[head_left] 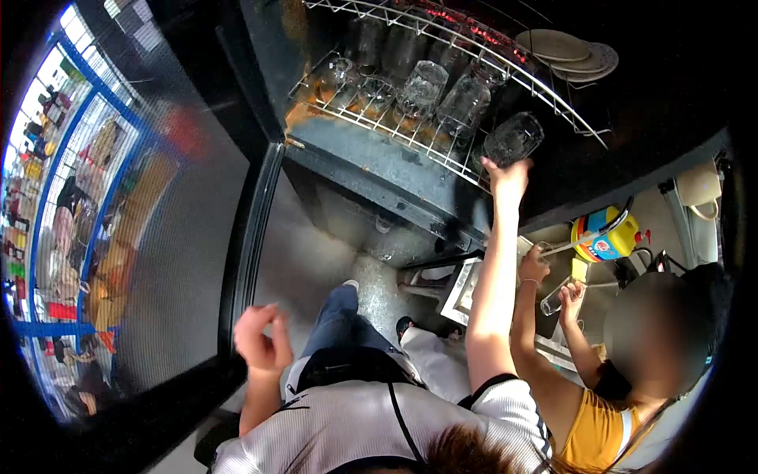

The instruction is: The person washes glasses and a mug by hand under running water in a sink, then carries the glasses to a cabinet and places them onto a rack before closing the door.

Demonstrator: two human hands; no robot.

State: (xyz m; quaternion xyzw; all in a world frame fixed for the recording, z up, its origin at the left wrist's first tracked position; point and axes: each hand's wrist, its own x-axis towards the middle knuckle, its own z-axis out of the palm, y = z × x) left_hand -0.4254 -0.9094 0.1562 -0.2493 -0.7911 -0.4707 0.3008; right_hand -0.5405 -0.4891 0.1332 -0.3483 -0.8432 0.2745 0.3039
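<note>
My right hand [508, 175] is stretched up to the wire rack [410, 142] and grips the base of a clear glass [514, 138] at the rack's right end. Several more glasses stand on the rack to its left, among them a patterned glass [422, 89] and a tall glass [464, 104]. My left hand [263, 338] is raised at the lower left, away from the rack, with its fingers curled. Whether anything is inside those fingers is hidden.
A co-worker [600, 411] at the right holds a glass [555, 298] over a sink, beside a yellow bottle [606, 235]. Plates [562, 47] sit at the upper right. A dark-framed mesh door [254, 229] stands left; a mug [698, 186] hangs far right.
</note>
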